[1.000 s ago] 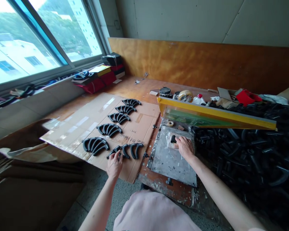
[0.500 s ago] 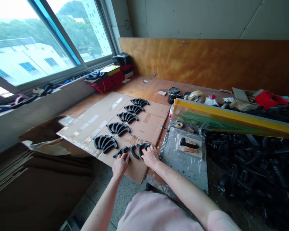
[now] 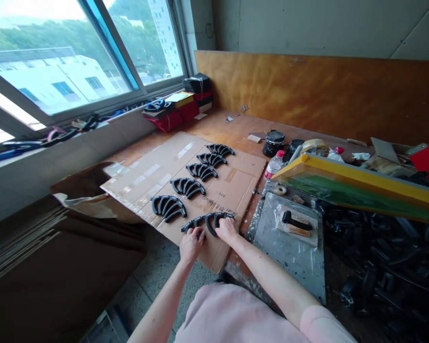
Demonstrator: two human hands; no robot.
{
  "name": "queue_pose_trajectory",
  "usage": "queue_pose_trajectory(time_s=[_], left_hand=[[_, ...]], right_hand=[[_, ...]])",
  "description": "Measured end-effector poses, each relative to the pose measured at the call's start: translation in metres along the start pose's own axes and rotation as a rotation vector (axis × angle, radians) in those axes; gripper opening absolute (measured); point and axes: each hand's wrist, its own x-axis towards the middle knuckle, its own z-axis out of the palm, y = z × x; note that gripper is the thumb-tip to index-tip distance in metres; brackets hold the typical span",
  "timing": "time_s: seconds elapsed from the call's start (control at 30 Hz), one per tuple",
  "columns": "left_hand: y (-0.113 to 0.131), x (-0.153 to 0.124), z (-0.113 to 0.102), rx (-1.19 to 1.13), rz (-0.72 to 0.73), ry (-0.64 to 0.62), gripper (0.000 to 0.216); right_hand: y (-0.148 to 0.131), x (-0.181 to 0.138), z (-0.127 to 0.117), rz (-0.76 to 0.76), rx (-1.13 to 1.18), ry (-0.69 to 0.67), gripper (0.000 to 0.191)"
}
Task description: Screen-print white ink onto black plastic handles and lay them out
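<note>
A flattened cardboard sheet (image 3: 153, 166) carries several fan-shaped groups of black curved handles, the nearest full one a fan (image 3: 168, 208) left of my hands. In front of me is a looser row of black curved handles (image 3: 210, 224), their heads almost end to end. My left hand (image 3: 192, 244) is closed around the lower part of a handle at the row's left end. At the right end, my right hand (image 3: 228, 230) has its fingers closed on another handle, partly hiding it. Both hands rest low over the cardboard.
Right of the cardboard lies a grey plate (image 3: 289, 252) with a bagged black handle (image 3: 296, 220). A yellow-edged screen frame (image 3: 361, 186) leans above a heap of black handles (image 3: 389, 257). A red-capped bottle (image 3: 273, 165) and a black jar (image 3: 273, 143) stand behind.
The handles in the near row have come closer together, and my right hand has moved in toward the left hand. The camera view has turned slightly left.
</note>
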Motion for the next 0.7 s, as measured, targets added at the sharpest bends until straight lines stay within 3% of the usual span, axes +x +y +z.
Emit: queue_pose_trajectory(time_s=[0.17, 0.4, 0.53, 0.7], left_hand=[[0.006, 0.022, -0.005, -0.002, 0.078, -0.006, 0.037], [-0.008, 0.040, -0.018, -0.006, 0.232, -0.072, 0.033], [-0.006, 0.028, -0.022, 0.006, 0.240, -0.041, 0.039], [0.019, -0.004, -0.012, 0.027, 0.157, 0.147, 0.050]], right_hand=[[-0.006, 0.004, 0.004, 0.040, 0.071, -0.041, 0.027], [-0.008, 0.004, 0.012, 0.040, 0.097, -0.024, 0.030], [-0.006, 0.003, 0.014, 0.024, 0.117, -0.023, 0.029], [-0.001, 0.002, 0.007, 0.017, 0.141, -0.058, 0.026]])
